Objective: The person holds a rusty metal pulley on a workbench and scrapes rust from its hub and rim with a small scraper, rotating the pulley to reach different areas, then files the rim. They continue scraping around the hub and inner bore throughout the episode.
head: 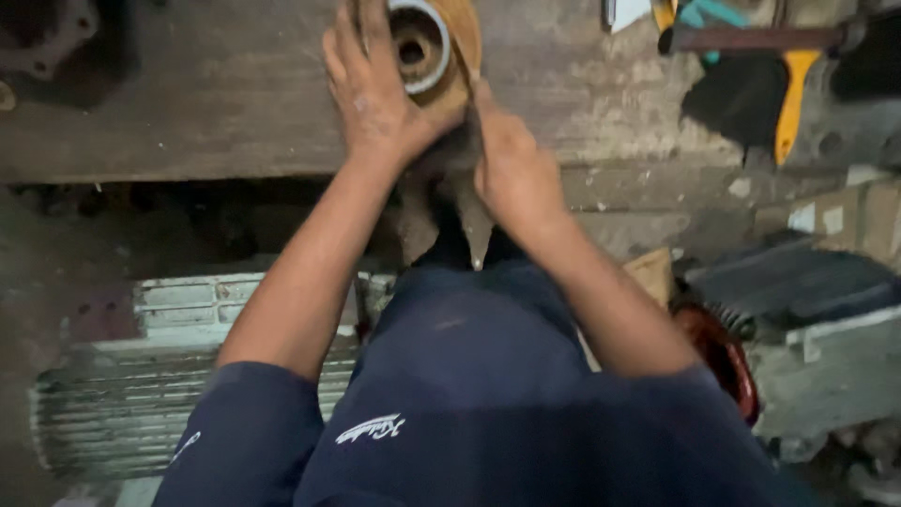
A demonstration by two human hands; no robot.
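Brown cardboard box [859,221] with pale square labels at the right edge of the workbench [188,103], small white logo print [371,430] on the dark blue shirt, no signs, no screens.

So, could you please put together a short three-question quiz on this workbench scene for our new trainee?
1. True or false: both hands grip the round part at the bench edge.
2. Which lies at the bench's top right? A) a tool with a yellow handle B) a glass bottle C) a coiled rope
3. Fill in: the ribbed grey housing sits below the bench on the person's ______ side.

Key:
1. True. The left hand and right hand close on the round tan part with a pale ring, on the wooden bench.
2. A, the yellow-handled tool.
3. Left; see the ribbed housing.
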